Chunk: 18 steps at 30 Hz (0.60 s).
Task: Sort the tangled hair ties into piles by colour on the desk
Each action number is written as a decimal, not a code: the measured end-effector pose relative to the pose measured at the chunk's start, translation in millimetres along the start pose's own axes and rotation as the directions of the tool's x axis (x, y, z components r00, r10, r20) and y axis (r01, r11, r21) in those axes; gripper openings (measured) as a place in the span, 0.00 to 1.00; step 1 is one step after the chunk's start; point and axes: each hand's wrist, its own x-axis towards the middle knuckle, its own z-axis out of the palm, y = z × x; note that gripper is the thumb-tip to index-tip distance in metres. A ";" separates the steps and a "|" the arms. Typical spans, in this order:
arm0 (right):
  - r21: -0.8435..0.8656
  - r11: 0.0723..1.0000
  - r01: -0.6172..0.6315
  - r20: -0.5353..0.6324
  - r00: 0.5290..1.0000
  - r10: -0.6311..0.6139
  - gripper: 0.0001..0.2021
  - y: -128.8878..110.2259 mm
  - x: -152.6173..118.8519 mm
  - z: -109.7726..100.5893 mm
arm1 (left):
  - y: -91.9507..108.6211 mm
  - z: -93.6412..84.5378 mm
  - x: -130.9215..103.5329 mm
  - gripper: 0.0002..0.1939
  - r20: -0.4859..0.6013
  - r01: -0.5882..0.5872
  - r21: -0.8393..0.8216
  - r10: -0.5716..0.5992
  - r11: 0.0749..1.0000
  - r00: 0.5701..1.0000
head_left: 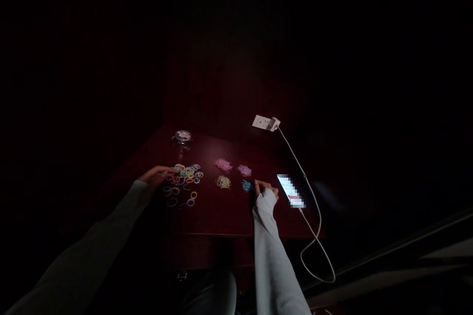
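Note:
Several hair ties in mixed colours [189,173] lie loosely heaped on the dark red table [221,219], with single rings scattered nearer the front. My left hand [158,175] reaches in from the left and touches the heap's left edge; its fingers are stretched out. Right of the heap are small piles: pink [223,165], purple [244,171], pale yellow [223,182] and blue [247,186]. Just right of the blue pile is my right hand [265,189], its fingers bent; whether they hold anything is too dark and small to tell.
A round clear jar with a lid [183,139] stands at the back left. A lit phone [290,191] lies on the right, its white cable [320,211] running to a charger [274,124] in a wall socket [260,122]. The surroundings are very dark.

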 end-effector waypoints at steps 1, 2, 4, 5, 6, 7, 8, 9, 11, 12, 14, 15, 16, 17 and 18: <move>0.010 1.000 0.017 -0.009 1.000 -0.017 0.27 -2.9 -1.2 1.2 | 1.1 -4.8 1.1 0.18 -0.066 -0.049 0.118 0.057 0.992 0.996; 0.022 0.999 0.046 -0.014 0.999 -0.045 0.26 -6.9 -3.0 3.5 | 1.6 -6.6 1.5 0.17 -0.104 -0.109 0.269 0.142 0.957 0.984; 0.060 0.989 0.137 0.003 0.991 -0.137 0.23 -19.3 -9.6 11.5 | 0.5 -3.3 0.6 0.14 -0.059 -0.214 0.539 0.290 0.815 0.955; 0.088 0.976 0.197 0.031 0.979 -0.201 0.21 -27.5 -14.8 16.9 | -0.9 0.6 -0.6 0.13 -0.016 -0.255 0.630 0.340 0.734 0.940; 0.120 0.958 0.260 0.074 0.960 -0.270 0.19 -37.0 -21.1 22.9 | -2.7 5.1 -2.0 0.13 0.019 -0.273 0.693 0.362 0.667 0.932; 0.157 0.934 0.322 0.124 0.931 -0.342 0.16 -47.3 -28.6 29.1 | -4.8 9.4 -3.6 0.12 0.046 -0.281 0.736 0.369 0.615 0.928; 0.192 0.905 0.379 0.179 0.894 -0.412 0.13 -58.1 -36.8 35.0 | -7.0 13.2 -5.3 0.12 0.072 -0.293 0.763 0.374 0.577 0.925; 0.228 0.877 0.424 0.237 0.849 -0.472 0.10 -68.8 -45.3 40.3 | -9.1 16.1 -6.9 0.12 0.096 -0.307 0.778 0.379 0.549 0.921; 0.293 0.823 0.486 0.337 0.753 -0.565 0.09 -88.6 -61.7 48.0 | -12.5 18.5 -9.9 0.13 0.145 -0.346 0.785 0.390 0.514 0.909; 0.320 0.800 0.508 0.378 0.705 -0.599 0.11 -97.0 -68.8 50.2 | -13.9 18.4 -11.1 0.13 0.168 -0.364 0.784 0.392 0.503 0.904; 0.354 0.765 0.538 0.427 0.635 -0.644 0.15 -109.6 -79.4 51.9 | -15.7 16.8 -13.0 0.15 0.206 -0.386 0.783 0.383 0.487 0.901; 0.362 0.754 0.549 0.438 0.614 -0.657 0.16 -113.8 -82.9 51.9 | -16.3 15.9 -13.7 0.16 0.220 -0.391 0.784 0.373 0.482 0.901; 0.363 0.746 0.558 0.441 0.602 -0.665 0.16 -116.6 -85.3 51.8 | -16.7 15.1 -14.2 0.17 0.230 -0.391 0.786 0.360 0.479 0.904; 0.357 0.743 0.566 0.441 0.599 -0.668 0.17 -118.4 -86.8 51.7 | -17.0 14.5 -14.6 0.18 0.234 -0.385 0.789 0.346 0.479 0.909; 0.341 0.743 0.575 0.441 0.600 -0.667 0.19 -119.2 -87.8 51.8 | -17.0 14.1 -14.8 0.18 0.231 -0.375 0.791 0.332 0.483 0.915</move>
